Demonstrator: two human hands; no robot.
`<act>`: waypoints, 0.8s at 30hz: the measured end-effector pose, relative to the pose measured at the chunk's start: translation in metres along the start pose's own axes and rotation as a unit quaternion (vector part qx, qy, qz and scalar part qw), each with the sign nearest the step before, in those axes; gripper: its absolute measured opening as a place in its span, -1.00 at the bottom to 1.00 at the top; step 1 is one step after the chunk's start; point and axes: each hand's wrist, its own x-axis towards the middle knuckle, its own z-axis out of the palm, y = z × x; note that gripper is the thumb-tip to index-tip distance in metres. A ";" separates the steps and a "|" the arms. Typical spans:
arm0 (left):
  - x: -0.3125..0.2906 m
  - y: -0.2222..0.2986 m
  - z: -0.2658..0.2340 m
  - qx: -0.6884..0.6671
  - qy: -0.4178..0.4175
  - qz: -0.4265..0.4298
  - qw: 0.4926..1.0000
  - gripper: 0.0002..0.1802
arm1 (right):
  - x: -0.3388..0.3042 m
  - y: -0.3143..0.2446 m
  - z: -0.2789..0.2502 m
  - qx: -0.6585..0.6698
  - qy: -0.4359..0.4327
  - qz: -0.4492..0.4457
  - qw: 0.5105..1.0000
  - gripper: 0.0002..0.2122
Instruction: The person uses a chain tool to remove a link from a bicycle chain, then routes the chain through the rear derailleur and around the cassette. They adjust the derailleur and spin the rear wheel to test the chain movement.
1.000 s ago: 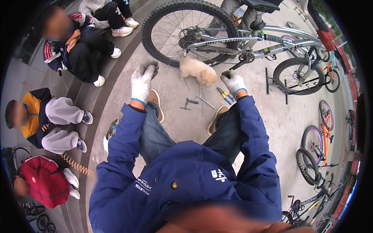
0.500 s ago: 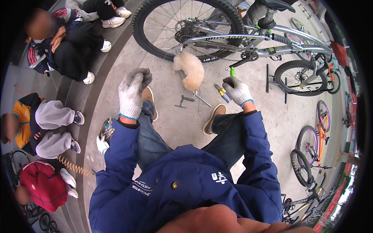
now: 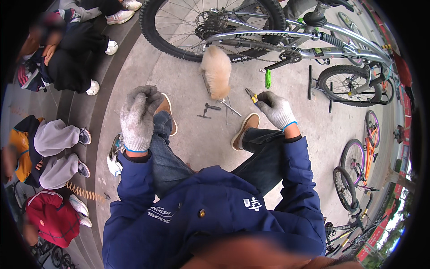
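Observation:
Both my hands wear white knit gloves with grey, dirty fingers. My left hand (image 3: 138, 119) is raised over my left knee, its fingers curled together; anything inside them is hidden. Farther right, my right hand (image 3: 277, 111) also has closed fingers. It overlaps yellow-handled pliers (image 3: 251, 95), whose jaws show past the fingertips while the handles are covered; whether the hand grips them is unclear. Between the hands, on the concrete, are a dark T-handled tool (image 3: 208, 110) and thin metal tools (image 3: 230, 106). A fluffy cream puppy (image 3: 217, 74) stands just beyond them.
A silver bicycle (image 3: 300, 48) spans the far side, its rear wheel (image 3: 150, 29) behind the puppy. A bright green object (image 3: 268, 78) lies below its crank. More bicycles (image 3: 369, 150) lie at right. Seated people (image 3: 62, 139) occupy the left steps, near a coiled orange hose (image 3: 83, 192).
My left hand has moved left and slightly down. My right hand has come down and now covers the pliers' handles. The view has shifted a little, and the puppy has changed its pose.

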 end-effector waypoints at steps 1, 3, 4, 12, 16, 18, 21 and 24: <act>0.000 0.000 -0.001 0.002 0.000 0.002 1.000 -0.63 | 0.000 -0.001 0.000 -0.004 0.000 -0.006 1.000 -0.70; 0.000 0.000 -0.002 -0.004 -0.003 0.001 1.000 -0.63 | 0.002 -0.002 0.001 -0.006 -0.003 -0.009 1.000 -0.70; 0.000 0.000 -0.002 -0.005 -0.003 0.002 1.000 -0.64 | 0.002 -0.003 0.001 -0.003 -0.005 -0.006 1.000 -0.71; -0.003 0.001 -0.006 -0.013 0.007 0.000 1.000 -0.64 | 0.003 -0.005 0.006 0.000 -0.016 -0.025 1.000 -0.74; -0.004 0.003 -0.008 -0.005 -0.001 0.009 1.000 -0.63 | 0.002 -0.012 0.004 0.005 -0.025 -0.018 1.000 -0.71; -0.005 0.003 -0.008 -0.017 -0.002 0.009 1.000 -0.63 | 0.002 -0.016 0.003 -0.004 -0.034 -0.013 0.999 -0.69; -0.006 0.003 -0.007 -0.022 -0.004 0.007 1.000 -0.61 | 0.007 -0.016 0.006 -0.016 -0.058 -0.007 0.998 -0.66; -0.007 0.002 -0.007 -0.016 -0.006 0.004 1.000 -0.61 | 0.027 -0.003 0.017 -0.064 -0.120 -0.023 0.991 -0.67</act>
